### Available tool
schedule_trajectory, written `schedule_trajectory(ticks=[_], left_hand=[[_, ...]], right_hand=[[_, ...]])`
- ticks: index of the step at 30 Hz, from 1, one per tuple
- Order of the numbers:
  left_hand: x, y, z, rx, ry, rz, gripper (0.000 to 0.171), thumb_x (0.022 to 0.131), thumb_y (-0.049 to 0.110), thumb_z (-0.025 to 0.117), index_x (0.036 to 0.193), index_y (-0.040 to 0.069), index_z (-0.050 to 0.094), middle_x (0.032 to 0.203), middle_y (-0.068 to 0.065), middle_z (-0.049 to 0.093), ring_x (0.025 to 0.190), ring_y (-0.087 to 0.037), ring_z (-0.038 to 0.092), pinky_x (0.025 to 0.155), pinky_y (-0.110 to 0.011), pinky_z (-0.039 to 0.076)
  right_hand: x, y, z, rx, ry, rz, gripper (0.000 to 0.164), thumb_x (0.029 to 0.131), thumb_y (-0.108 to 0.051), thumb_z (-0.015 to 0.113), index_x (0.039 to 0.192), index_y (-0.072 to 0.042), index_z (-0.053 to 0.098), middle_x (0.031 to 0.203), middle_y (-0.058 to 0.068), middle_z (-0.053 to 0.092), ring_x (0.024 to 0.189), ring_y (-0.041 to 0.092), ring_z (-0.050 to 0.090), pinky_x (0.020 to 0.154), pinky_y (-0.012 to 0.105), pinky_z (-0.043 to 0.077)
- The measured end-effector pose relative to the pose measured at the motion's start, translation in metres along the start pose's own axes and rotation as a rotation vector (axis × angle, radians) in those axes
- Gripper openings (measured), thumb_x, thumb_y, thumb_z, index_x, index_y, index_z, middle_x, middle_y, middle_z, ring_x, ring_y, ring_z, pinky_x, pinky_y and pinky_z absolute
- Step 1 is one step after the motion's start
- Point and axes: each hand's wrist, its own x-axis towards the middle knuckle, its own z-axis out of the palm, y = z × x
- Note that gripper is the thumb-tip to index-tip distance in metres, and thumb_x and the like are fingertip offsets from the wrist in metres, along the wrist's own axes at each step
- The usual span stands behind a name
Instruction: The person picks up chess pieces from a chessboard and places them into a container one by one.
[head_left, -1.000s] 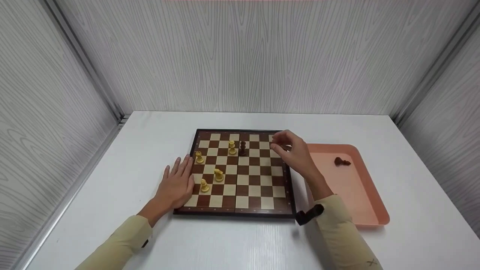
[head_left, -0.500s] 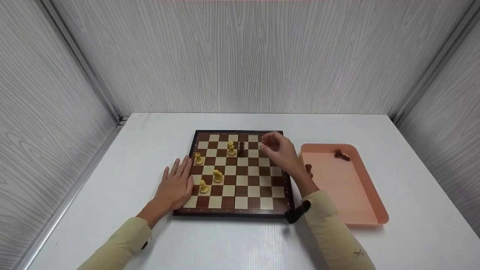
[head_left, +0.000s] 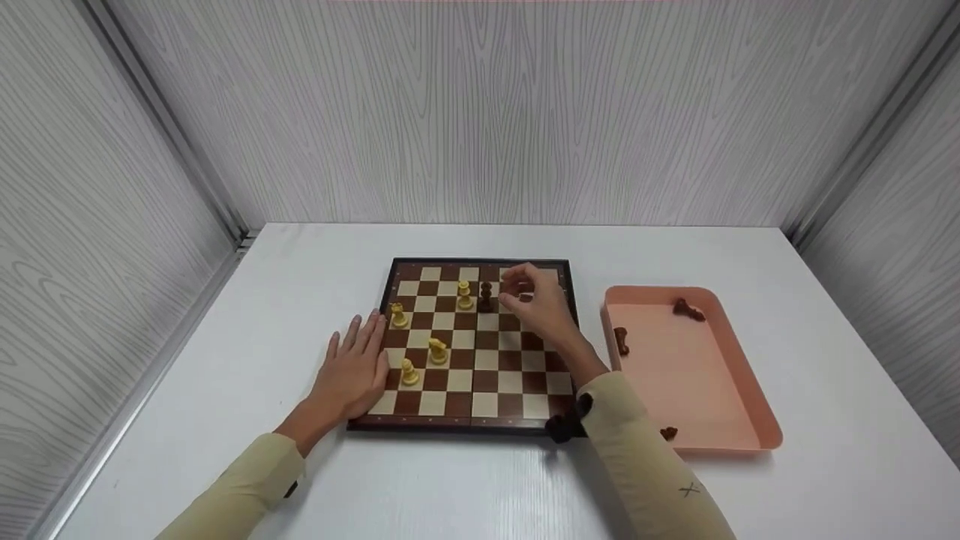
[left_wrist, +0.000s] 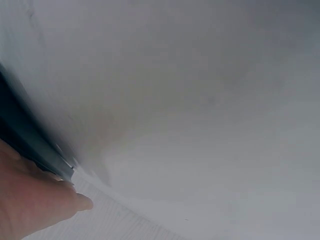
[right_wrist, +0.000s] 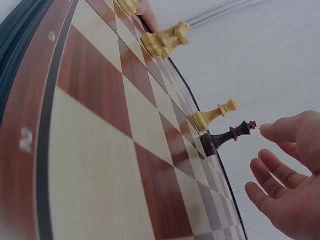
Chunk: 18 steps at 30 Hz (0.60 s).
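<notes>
My left hand (head_left: 349,379) lies flat along the left side of the chessboard (head_left: 510,405); in the left wrist view part of that hand (left_wrist: 40,205) shows beside the board's dark edge. My right hand (head_left: 544,307) hovers over the board's far right part, fingers loosely bent and holding nothing. Its thumb and fingertips are just right of a dark king (head_left: 486,297), apart from its top in the right wrist view. A cream queen (head_left: 465,295) stands directly left of the king. More cream pieces stand upright further left: a crowned piece (head_left: 398,315), a knight (head_left: 438,351) and a small round-topped piece (head_left: 409,372).
A pink tray (head_left: 761,405) stands right of the board on the white table (head_left: 315,255). Dark chess pieces lie on their sides in it, one at the back (head_left: 688,310), one by the left wall (head_left: 622,341), one near the front (head_left: 668,433), partly covered by the right sleeve.
My right hand has moved left across the board toward the dark king, uncovering dark pieces at the tray's left side and front. The left hand and the standing pieces have stayed put.
</notes>
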Motion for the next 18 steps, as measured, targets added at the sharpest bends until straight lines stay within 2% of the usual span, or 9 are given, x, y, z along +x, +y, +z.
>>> schedule_trajectory(ticks=[7,18], left_hand=[[0.000,-0.001,-0.001,0.004,0.012,0.003,0.060,0.111,0.028,0.025,0.164,0.001,0.013,0.171,-0.014,0.012,0.156,-0.039,0.008,0.122,-0.062,0.007],[0.001,0.000,0.001,0.004,0.016,0.001,0.061,0.111,0.028,0.027,0.163,0.000,0.015,0.170,-0.015,0.014,0.156,-0.039,0.009,0.122,-0.061,0.009]], right_hand=[[0.008,-0.001,0.013,-0.009,0.029,0.049,0.027,0.094,-0.005,0.074,0.119,0.000,0.066,0.116,0.015,0.067,0.110,0.033,0.064,0.097,0.045,0.052],[0.012,0.009,0.028,-0.023,0.033,0.092,0.024,0.093,-0.007,0.075,0.115,0.000,0.068,0.115,0.012,0.069,0.107,0.025,0.066,0.095,0.038,0.053]])
